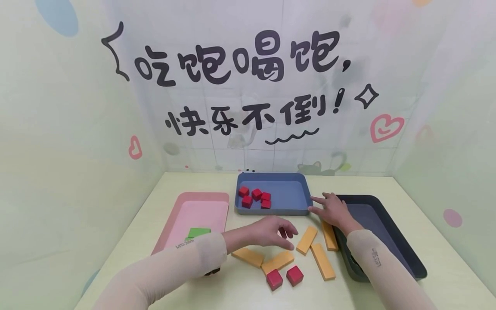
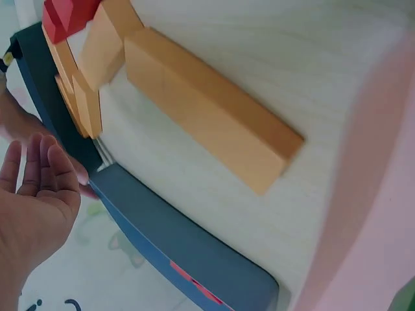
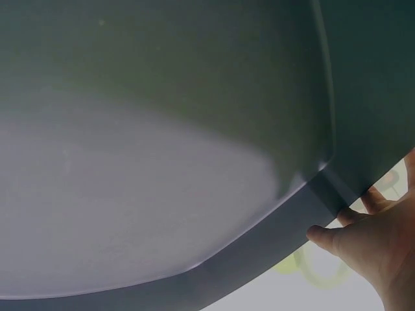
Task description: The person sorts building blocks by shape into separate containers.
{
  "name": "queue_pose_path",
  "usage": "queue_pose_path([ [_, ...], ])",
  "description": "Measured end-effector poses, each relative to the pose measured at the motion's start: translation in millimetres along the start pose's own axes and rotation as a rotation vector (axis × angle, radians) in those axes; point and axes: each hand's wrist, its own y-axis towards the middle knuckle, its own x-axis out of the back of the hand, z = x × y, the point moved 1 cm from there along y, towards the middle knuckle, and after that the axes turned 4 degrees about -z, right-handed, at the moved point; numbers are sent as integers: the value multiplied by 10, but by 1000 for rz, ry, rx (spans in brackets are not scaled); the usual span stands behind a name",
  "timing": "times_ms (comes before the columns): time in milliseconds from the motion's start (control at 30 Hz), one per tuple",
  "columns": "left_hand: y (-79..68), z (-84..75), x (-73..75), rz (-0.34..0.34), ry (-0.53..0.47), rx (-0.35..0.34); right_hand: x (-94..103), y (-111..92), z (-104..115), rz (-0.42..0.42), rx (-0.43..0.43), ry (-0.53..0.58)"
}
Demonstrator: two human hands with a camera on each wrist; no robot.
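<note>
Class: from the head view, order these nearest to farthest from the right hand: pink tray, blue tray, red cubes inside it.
1. Blue tray: right end beside the right hand.
2. Red cubes: that tray's left side.
3. Pink tray: farther left.

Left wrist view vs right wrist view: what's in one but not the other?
Only left wrist: the left hand, orange blocks, red cubes, the blue tray, the pink tray and a bit of something green.

Only right wrist: the inside floor of the dark tray.

Both: the right hand, walls of the dark tray, and part of the printed backdrop.
</note>
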Motion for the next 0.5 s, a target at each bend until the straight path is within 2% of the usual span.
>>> queue_pose_path([
  [200, -38, -13, -144, 82, 15, -18, -12, 4, -5, -7, 7, -8],
  [433, -58, 26, -307, 173, 49, 39, -29, -10, -18, -9, 7, -1],
  [500, -59, 26, -339, 189, 73, 36, -34, -3, -21, -10, 8, -1],
])
